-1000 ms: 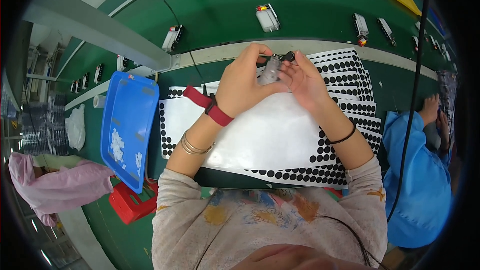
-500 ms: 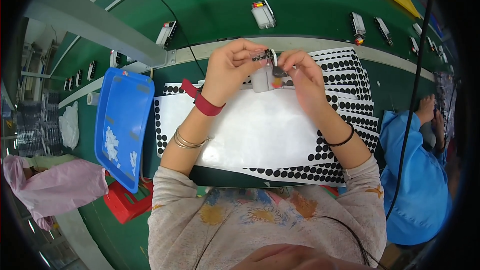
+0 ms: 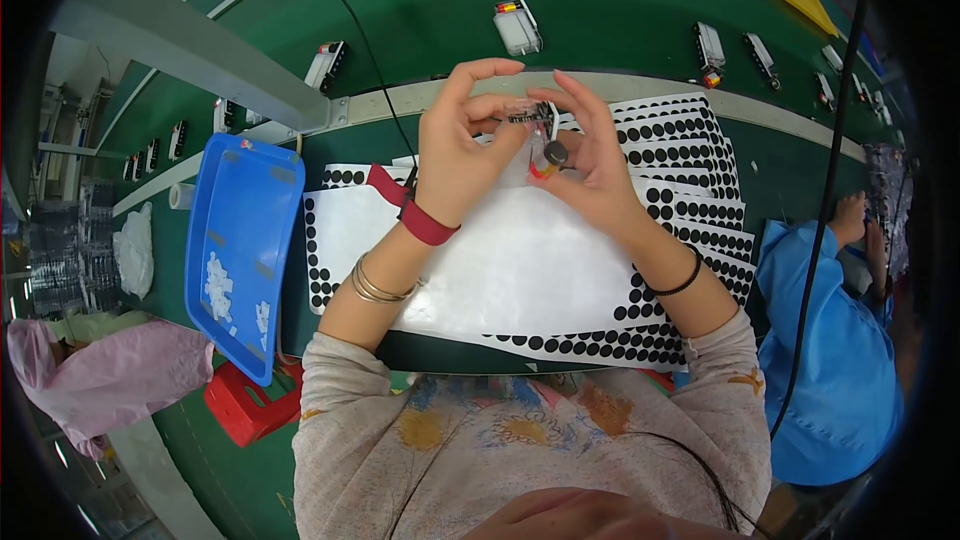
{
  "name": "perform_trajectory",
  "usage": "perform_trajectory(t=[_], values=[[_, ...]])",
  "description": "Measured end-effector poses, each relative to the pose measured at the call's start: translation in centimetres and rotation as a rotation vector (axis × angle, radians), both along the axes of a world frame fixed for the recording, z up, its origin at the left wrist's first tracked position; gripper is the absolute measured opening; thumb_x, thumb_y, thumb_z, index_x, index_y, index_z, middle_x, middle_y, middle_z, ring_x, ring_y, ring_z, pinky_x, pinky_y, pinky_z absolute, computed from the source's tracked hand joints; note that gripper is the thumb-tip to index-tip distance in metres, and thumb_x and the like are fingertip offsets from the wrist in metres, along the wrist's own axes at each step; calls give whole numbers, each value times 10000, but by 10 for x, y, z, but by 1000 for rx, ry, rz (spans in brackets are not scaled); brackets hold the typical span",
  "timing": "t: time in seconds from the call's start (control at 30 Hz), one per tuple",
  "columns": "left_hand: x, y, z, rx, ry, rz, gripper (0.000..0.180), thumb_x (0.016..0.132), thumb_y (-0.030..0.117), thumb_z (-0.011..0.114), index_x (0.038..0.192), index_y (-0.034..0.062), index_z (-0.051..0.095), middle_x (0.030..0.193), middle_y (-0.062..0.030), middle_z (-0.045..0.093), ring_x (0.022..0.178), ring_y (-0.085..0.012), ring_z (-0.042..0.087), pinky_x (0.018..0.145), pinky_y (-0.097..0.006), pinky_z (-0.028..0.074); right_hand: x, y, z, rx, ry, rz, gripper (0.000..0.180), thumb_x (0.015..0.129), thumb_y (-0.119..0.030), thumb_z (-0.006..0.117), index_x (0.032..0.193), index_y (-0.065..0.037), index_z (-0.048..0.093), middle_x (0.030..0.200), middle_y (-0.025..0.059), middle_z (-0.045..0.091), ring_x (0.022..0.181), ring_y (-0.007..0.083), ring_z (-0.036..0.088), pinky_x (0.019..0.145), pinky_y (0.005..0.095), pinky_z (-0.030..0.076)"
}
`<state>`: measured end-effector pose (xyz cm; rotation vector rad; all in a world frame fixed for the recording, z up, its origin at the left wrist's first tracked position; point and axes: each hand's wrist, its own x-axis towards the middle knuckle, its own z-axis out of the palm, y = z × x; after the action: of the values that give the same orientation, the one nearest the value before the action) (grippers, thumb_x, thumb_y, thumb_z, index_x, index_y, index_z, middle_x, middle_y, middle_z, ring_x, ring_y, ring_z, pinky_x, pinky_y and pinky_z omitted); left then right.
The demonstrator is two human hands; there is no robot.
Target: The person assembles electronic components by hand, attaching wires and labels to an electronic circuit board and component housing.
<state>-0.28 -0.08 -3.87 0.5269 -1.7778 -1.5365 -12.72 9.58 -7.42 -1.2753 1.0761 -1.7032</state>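
My left hand (image 3: 465, 145) pinches a small electronic assembly (image 3: 530, 112) at its top left. The assembly has a black-and-white strip, a clear body and a red and yellow part. A dark round disc (image 3: 556, 152) sits by that red and yellow part, at my right thumb; whether it is fixed to the assembly I cannot tell. My right hand (image 3: 595, 165) is curled round the assembly's right side, its index finger raised. Under both hands lies a large white sheet (image 3: 500, 270) on fanned sheets of black round dots (image 3: 690, 155).
Similar assemblies (image 3: 518, 30) stand on the green surface beyond a pale rail. A blue tray (image 3: 270, 285) with white scraps is on the left, near a red stool (image 3: 245, 410). A grey post (image 3: 200, 45) and hanging black cables (image 3: 365, 35) flank me. Co-workers sit on both sides.
The fingers of my right hand have spread, with the index finger lifted. The assembly has tilted, and the dark disc now shows more plainly. My left hand keeps its hold.
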Motion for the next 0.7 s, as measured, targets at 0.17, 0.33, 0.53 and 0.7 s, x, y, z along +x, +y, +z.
perform_trajectory(t=[0.17,0.33,0.53,0.7], values=[[-3,3,-2,-55,-71,-58,407,743,-33,569,1123,28,436,917,-88,628,865,-151,605,702,-238,483,-2,3,-3,79,116,-8,754,690,59,651,1340,-108,306,1028,112,587,818,114,586,678,239,500],[0,-6,2,-480,-158,135,313,721,48,630,1009,47,505,923,-64,541,870,-191,537,683,-280,457,1,1,6,135,77,-264,654,695,60,649,1281,-85,397,892,97,626,817,122,601,634,222,527],[-3,7,5,-1002,-340,97,257,682,151,688,879,59,551,868,-47,524,801,-230,519,626,-319,435,-2,0,-2,91,61,-257,646,690,43,673,1265,-69,400,934,101,624,829,123,604,642,217,530],[-2,4,0,-1115,-382,240,212,724,146,663,892,68,560,875,-45,545,780,-192,538,548,-277,450,0,-1,0,116,52,-248,646,679,51,680,1253,-63,406,952,113,621,841,135,610,639,220,533]])
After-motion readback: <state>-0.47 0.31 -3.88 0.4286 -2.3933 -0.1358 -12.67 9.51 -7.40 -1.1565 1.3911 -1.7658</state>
